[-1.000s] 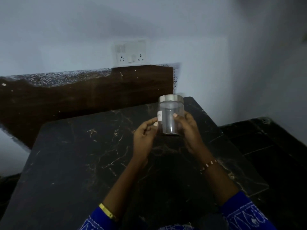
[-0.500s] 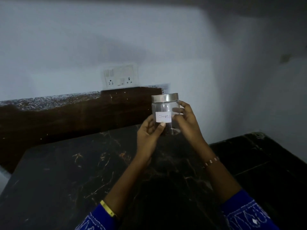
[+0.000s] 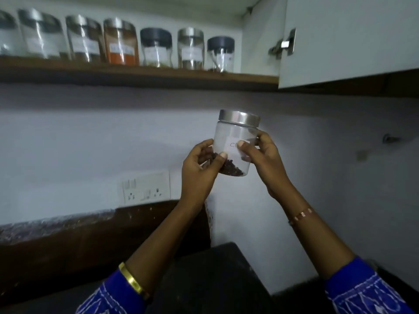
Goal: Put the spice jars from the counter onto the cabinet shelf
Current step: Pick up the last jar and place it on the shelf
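Head view showed a clear spice jar (image 3: 234,143) with a steel lid held up in front of the wall, below the cabinet shelf (image 3: 140,74) and well above the tabletop (image 3: 210,275). It tilted slightly, and dark, clove-like bits lay heaped in its lower corner. A white label on it showed only the letters "Cl"; the rest sat behind a thumb. The left hand (image 3: 199,168) was closed around the jar's lower left side, and the right hand (image 3: 265,157) was clamped on its right side, thumb across the label.

On the shelf stood a row of jars (image 3: 118,41), most with steel lids, two with dark lids (image 3: 156,36). One held an orange-red powder (image 3: 121,43); the contents of the others were too blurred to name, and their labels could not be read. The leftmost jar was cut off by the frame edge.

An open white cabinet door (image 3: 353,37) with a metal hinge hung at upper right. A switch-and-socket plate (image 3: 146,186) sat on the pale wall above a dark backsplash. The black tabletop lay in deep shadow.
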